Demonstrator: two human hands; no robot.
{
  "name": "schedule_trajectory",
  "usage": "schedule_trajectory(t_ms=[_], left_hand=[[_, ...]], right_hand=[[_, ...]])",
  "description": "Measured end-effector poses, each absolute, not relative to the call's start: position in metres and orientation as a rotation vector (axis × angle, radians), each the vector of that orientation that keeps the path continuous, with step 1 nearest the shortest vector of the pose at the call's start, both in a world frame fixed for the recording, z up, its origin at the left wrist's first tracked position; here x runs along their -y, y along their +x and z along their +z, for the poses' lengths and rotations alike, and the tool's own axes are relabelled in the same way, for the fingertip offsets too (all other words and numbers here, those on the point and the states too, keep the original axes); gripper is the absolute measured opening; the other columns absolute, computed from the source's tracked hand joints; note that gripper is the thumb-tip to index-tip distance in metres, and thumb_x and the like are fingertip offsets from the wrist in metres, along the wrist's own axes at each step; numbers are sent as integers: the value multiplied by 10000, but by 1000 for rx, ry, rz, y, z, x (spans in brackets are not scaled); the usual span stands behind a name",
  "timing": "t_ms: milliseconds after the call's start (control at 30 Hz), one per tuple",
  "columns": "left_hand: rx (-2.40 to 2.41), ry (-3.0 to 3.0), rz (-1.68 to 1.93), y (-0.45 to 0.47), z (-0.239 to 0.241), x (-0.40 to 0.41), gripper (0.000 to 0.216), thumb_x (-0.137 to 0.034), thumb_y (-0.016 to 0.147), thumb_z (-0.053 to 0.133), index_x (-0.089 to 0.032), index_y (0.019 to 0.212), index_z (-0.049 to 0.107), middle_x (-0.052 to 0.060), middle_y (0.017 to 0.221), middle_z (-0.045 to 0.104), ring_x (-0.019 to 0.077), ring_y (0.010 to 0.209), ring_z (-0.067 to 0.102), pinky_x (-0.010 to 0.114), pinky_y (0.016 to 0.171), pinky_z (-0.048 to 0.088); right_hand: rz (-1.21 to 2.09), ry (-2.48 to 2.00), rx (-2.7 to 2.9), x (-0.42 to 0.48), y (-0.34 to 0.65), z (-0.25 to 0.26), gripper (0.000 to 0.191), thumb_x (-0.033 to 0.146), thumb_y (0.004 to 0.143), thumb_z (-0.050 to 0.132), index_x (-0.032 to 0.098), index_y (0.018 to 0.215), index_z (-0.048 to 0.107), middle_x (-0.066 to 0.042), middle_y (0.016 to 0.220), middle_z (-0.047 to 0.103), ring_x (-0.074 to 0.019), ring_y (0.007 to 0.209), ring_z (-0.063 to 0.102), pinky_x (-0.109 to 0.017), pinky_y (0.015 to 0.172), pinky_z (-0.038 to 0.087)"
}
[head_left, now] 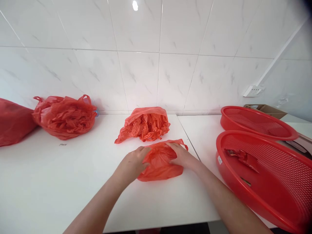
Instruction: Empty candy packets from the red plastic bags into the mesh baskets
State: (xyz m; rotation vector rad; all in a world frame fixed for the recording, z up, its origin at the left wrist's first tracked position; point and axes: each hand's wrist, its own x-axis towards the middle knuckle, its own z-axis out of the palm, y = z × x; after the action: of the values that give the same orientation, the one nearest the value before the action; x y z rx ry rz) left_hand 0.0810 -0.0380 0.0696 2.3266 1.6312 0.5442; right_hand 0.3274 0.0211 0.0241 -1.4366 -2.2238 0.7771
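A white tiled wall (138,32) rises behind the stuffed bag (147,126), a red plastic bag full of crumpled red plastic. Beneath the stuffed bag spreads the white table (60,188), with a dark seam running just to the right of it. Well to the right of the stuffed bag, and nearer the person, is the front basket (234,182), red and round with mesh sides; the back basket (226,123), also red, is to the right of it too, farther back. Far to its left, a full red sack (14,125) is cut off by the view's edge, and a bulging red bundle (65,118) with handle loops sits between the two.

Just in front of the stuffed bag, a loose red bag (161,165) lies on the table between the person's hands. The left hand (133,162) touches its left side, the right hand (181,154) its right side. Each hand has thumb and fingers fairly wide apart over the thin plastic; whether either pinches it, I cannot tell.

Beyond the baskets, far right of the stuffed bag, is a cardboard box (270,112), and a white socket (253,91) sits on the wall. Small red packets (246,159) lie inside the front basket.
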Motion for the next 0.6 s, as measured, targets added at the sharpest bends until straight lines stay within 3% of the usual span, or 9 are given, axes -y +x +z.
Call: schedule_trajectory(t_ms=[100,200,267,367,500,600], left_hand=[[-1460,2588,665,92,71,34,406,-168,766,526,-269,1157,566,81,1198,589,271,1091,536,422,896,426],[-1501,2612,628,97,61,23,465,-238,705,659,-284,1159,573,87,1362,480,342,1303,335,580,1058,201],[-1586,2486,548,95,53,17,500,-285,694,680,-287,1181,567,101,1374,471,361,1297,347,596,1046,209],[-1617,2274,503,86,50,15,478,-342,770,591,-305,1243,529,95,1366,485,316,1169,508,459,947,403],[-1662,2121,618,61,65,25,466,-446,831,478,-376,1292,465,11,1391,460,266,1165,525,363,862,485],[-1718,1993,647,35,71,35,499,-537,800,483,-382,1275,484,3,1320,536,242,969,624,349,696,550]], right_hand=[[783,-1401,2289,-25,324,21,827,252,615,703,264,1379,388,-63,1421,409,-264,1315,343,-415,1043,333],[709,-1384,2346,-20,319,19,823,345,607,744,226,1356,426,-89,1398,440,-287,1307,355,-440,1046,343],[547,-1337,2363,-5,319,24,675,318,681,705,219,1311,484,-95,1384,456,-277,1300,368,-440,1058,335],[188,-1200,2320,35,327,46,395,227,829,553,234,1224,555,-89,1328,505,-236,1253,429,-432,1060,339],[-157,-1207,2166,92,367,88,346,238,845,542,273,1189,561,-81,1296,521,-253,1185,494,-419,963,442],[-302,-1545,1987,108,423,105,316,301,852,530,273,1163,577,-70,1258,546,-263,1148,528,-416,957,451]])
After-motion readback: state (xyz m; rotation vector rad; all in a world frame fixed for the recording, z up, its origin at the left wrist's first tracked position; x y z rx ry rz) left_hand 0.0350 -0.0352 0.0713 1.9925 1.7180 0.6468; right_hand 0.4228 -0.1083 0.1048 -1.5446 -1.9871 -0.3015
